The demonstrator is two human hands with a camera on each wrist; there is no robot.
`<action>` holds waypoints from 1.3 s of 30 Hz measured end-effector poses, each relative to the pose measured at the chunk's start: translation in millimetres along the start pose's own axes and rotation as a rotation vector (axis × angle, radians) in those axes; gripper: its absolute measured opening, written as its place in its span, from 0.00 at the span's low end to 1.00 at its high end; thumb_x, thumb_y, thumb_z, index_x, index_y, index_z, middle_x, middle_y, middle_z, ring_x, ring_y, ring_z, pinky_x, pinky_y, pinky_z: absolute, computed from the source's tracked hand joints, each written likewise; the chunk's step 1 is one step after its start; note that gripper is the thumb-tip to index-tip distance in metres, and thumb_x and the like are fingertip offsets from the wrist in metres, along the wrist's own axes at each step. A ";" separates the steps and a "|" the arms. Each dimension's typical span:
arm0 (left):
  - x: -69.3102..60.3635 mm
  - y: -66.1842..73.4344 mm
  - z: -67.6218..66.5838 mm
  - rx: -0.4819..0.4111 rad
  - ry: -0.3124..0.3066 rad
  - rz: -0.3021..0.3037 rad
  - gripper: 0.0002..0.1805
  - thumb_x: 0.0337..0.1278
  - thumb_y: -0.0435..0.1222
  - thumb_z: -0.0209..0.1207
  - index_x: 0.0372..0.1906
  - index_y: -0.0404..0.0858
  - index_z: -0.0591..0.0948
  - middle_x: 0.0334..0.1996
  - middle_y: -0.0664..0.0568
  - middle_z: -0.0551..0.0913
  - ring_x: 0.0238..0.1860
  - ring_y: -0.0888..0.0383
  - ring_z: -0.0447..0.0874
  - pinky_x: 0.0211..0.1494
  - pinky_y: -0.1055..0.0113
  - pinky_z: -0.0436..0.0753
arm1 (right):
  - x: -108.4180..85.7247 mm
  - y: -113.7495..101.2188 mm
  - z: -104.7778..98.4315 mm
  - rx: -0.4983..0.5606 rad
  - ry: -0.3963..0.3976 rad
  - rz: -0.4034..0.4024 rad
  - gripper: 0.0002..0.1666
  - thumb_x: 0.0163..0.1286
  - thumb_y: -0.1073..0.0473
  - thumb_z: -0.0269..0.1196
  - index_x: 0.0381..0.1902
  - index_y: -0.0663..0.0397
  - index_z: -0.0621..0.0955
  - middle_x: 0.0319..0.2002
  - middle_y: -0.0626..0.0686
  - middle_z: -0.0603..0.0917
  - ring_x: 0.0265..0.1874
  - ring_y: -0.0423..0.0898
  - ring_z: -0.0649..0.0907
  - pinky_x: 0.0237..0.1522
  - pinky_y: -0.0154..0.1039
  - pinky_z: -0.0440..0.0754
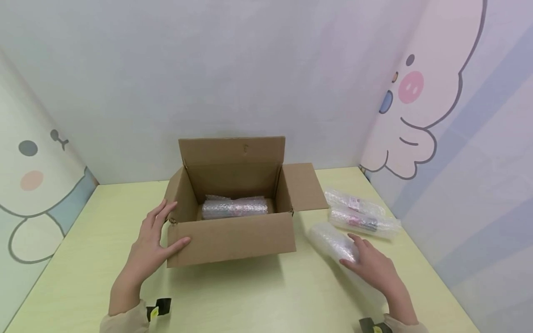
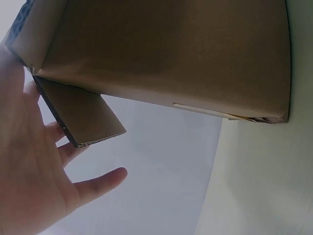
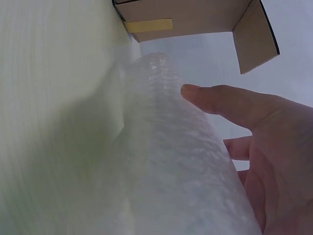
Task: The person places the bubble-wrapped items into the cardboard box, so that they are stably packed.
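An open cardboard box (image 1: 231, 240) stands on the table with its flaps folded outward. My left hand (image 1: 147, 247) rests on its front left corner, thumb on the front flap and fingers over the left flap (image 2: 80, 110); those fingers look fairly straight. Inside the box lies a bubble-wrapped bundle (image 1: 235, 208). Right of the box, my right hand (image 1: 372, 266) grips a clear bubble-wrap roll (image 1: 331, 240), its thumb on one side and fingers on the other. In the right wrist view this bubble-wrap roll (image 3: 171, 147) is tilted, its contents hidden.
Two more bubble-wrapped bundles (image 1: 364, 222) lie beyond the right hand, near the table's right edge. The box's right flap (image 1: 305, 187) sticks out towards them. A pale yellow table (image 1: 258, 296) meets a light curtain (image 1: 233, 69) behind, with printed cartoon figures at both sides.
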State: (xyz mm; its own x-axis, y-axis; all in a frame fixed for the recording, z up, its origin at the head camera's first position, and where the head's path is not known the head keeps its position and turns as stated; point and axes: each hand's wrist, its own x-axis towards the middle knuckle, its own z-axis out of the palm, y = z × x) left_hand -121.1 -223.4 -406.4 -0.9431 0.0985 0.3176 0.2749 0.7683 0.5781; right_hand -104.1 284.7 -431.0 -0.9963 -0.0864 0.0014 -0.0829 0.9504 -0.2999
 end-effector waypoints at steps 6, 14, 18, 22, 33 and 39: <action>0.9 0.5 -0.9 -0.003 -0.010 -0.005 0.49 0.52 0.48 0.67 0.76 0.56 0.53 0.76 0.46 0.49 0.71 0.36 0.52 0.36 0.33 0.73 | -5.2 6.1 -10.5 -0.006 0.040 -0.009 0.44 0.59 0.38 0.66 0.64 0.59 0.72 0.59 0.68 0.76 0.47 0.69 0.82 0.33 0.64 0.78; 1.4 -0.3 -1.4 -0.003 -0.011 -0.007 0.49 0.52 0.48 0.67 0.76 0.55 0.53 0.76 0.45 0.49 0.71 0.35 0.53 0.37 0.33 0.74 | -9.9 10.0 -44.1 -0.031 0.069 0.001 0.45 0.61 0.36 0.64 0.67 0.58 0.69 0.60 0.72 0.74 0.51 0.73 0.78 0.36 0.66 0.78; 0.7 -0.1 -2.2 -0.004 -0.013 -0.014 0.49 0.52 0.48 0.67 0.76 0.55 0.53 0.76 0.45 0.49 0.71 0.35 0.52 0.36 0.33 0.74 | -6.5 6.5 -69.5 -0.060 0.102 -0.015 0.44 0.63 0.38 0.64 0.67 0.61 0.68 0.59 0.73 0.73 0.51 0.74 0.77 0.37 0.67 0.77; 0.8 0.2 -1.7 -0.009 -0.022 -0.017 0.49 0.53 0.49 0.67 0.76 0.56 0.52 0.77 0.46 0.48 0.71 0.35 0.52 0.34 0.36 0.75 | -3.3 1.1 -92.7 -0.090 0.152 -0.034 0.44 0.63 0.38 0.63 0.66 0.61 0.68 0.57 0.73 0.74 0.50 0.73 0.77 0.36 0.66 0.77; 1.7 0.0 -0.1 -0.009 -0.023 -0.014 0.49 0.53 0.49 0.67 0.76 0.57 0.52 0.77 0.46 0.48 0.72 0.36 0.52 0.33 0.38 0.75 | 18.2 -31.7 -133.3 -0.110 0.263 -0.144 0.42 0.64 0.39 0.63 0.67 0.56 0.68 0.58 0.66 0.75 0.49 0.66 0.79 0.35 0.64 0.77; 1.3 0.0 0.5 -0.008 -0.021 -0.013 0.49 0.53 0.48 0.67 0.76 0.56 0.52 0.77 0.46 0.48 0.72 0.36 0.52 0.34 0.37 0.75 | 44.2 -63.5 -141.8 -0.097 0.267 -0.282 0.38 0.63 0.41 0.65 0.66 0.52 0.71 0.57 0.59 0.79 0.48 0.58 0.81 0.38 0.57 0.78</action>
State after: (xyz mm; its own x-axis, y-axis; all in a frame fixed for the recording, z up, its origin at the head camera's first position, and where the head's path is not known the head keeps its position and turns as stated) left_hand -122.4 -222.9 -406.3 -0.9503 0.1016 0.2942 0.2639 0.7645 0.5882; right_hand -146.4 262.9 -276.7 -0.9043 -0.2796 0.3227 -0.3436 0.9252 -0.1611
